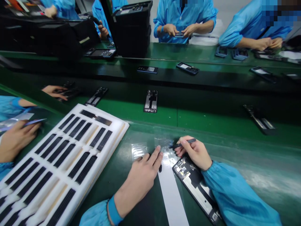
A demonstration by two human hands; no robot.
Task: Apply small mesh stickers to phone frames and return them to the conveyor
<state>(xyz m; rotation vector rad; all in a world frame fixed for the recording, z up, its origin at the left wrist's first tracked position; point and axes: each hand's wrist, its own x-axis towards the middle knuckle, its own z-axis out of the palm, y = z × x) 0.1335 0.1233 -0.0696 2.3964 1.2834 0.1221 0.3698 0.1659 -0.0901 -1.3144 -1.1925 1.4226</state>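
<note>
Tweezers (184, 143) at work — two hands over a green bench (237, 157).
Right hand (195, 153) pinches them shut, tips on a mesh patch (164, 143); left hand (139, 179), open and empty, has a fingertip on that patch — an opened phone (191, 185) lies just beside.

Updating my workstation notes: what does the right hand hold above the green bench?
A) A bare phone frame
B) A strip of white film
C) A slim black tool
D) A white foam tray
C. The right hand pinches a slim black tool between its fingers, with the tip near a clear film patch.
</note>
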